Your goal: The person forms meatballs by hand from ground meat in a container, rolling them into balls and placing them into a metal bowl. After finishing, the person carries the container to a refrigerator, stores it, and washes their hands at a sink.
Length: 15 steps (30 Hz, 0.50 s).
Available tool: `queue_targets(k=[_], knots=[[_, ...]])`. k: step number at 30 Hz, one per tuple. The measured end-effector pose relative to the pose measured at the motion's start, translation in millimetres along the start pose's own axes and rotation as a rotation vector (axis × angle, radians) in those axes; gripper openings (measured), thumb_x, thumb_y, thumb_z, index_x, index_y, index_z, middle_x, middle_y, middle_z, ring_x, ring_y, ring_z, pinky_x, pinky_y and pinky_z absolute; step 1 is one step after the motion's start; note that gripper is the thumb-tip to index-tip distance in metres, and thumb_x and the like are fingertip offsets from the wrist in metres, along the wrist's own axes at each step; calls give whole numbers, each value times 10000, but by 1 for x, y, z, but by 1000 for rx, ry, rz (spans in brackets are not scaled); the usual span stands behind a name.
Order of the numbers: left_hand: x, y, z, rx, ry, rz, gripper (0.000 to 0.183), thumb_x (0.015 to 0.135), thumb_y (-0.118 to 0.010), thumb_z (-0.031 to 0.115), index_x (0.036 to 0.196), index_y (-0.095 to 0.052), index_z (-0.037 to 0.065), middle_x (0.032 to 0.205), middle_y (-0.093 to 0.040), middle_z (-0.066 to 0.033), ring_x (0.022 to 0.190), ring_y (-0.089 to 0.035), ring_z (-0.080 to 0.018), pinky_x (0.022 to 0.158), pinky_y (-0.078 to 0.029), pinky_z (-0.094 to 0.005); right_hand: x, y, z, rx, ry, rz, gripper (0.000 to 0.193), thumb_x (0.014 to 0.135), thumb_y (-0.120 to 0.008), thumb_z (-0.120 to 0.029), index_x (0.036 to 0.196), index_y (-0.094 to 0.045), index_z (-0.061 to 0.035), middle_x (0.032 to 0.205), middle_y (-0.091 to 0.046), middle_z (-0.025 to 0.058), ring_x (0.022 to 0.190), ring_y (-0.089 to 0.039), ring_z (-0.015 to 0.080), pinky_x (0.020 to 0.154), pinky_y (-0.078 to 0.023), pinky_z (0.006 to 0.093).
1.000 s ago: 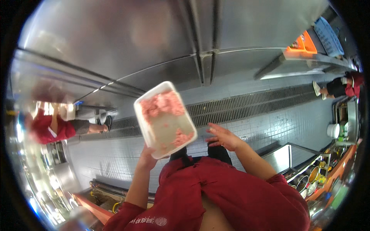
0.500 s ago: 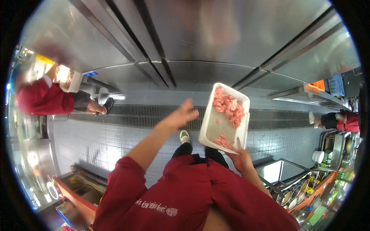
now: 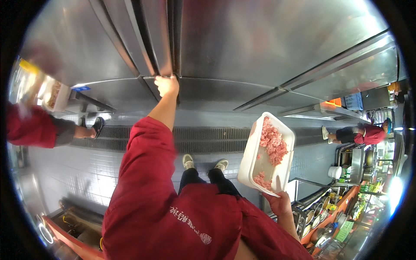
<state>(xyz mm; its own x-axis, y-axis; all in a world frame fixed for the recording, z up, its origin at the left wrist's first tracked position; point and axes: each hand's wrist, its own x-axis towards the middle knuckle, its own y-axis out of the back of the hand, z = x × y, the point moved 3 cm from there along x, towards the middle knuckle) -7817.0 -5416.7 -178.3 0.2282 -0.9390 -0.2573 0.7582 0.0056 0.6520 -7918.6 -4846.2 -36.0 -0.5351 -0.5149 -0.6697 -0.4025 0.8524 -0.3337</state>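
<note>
My right hand (image 3: 279, 203) grips the near corner of a white plastic tray (image 3: 247, 170), its thumb over the rim. Pink minced meat (image 3: 274, 141) lies in the tray, a large heap toward the far end and a smaller one near my thumb. Out in front, my left hand (image 3: 168, 86) is closed, its fingers curled round the edge of a steel cabinet door (image 3: 164, 39). The fingertips are partly hidden there.
A floor drain grate (image 3: 203, 141) runs across the tiled floor. On the left stands a person in a red top (image 3: 32, 128), near a white container (image 3: 56, 95). Another person (image 3: 368, 133) is far right. Pans (image 3: 318, 210) line a counter behind me at right.
My left hand has reached forward from open air and closed on the door edge. The tray has shifted slightly right and nearer, still in my right hand.
</note>
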Motion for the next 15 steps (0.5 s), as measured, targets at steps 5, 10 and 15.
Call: queue_targets(k=[5, 10, 15], knots=[[-32, 14, -35, -35, 29, 38, 526, 782, -606, 305, 1163, -364, 34, 1152, -438, -182, 1065, -515, -404, 852, -454, -521, -13, -14, -23, -86, -149, -161, 789, 733, -453, -161, 1464, -160, -213, 1287, -482, 232, 968, -618, 388, 789, -545, 461], [-127, 43, -114, -332, 43, -72, 604, 717, -654, 243, 1190, -369, 0, 1164, -404, -243, 1041, -480, -409, 914, -409, -443, -8, -20, -51, -199, -157, -77, 692, 738, -463, -172, 1374, -264, 15, 1006, -617, 232, 731, -666, 310, 635, -584, 384], [-221, 74, -159, -215, 11, -343, 672, 691, -684, 229, 1263, -378, 53, 1160, -409, -239, 1020, -509, -363, 915, -420, -424, 22, -74, -86, -396, -311, -265, 664, 731, -437, -96, 1361, -272, 34, 1037, -608, 230, 768, -662, 330, 650, -581, 411]])
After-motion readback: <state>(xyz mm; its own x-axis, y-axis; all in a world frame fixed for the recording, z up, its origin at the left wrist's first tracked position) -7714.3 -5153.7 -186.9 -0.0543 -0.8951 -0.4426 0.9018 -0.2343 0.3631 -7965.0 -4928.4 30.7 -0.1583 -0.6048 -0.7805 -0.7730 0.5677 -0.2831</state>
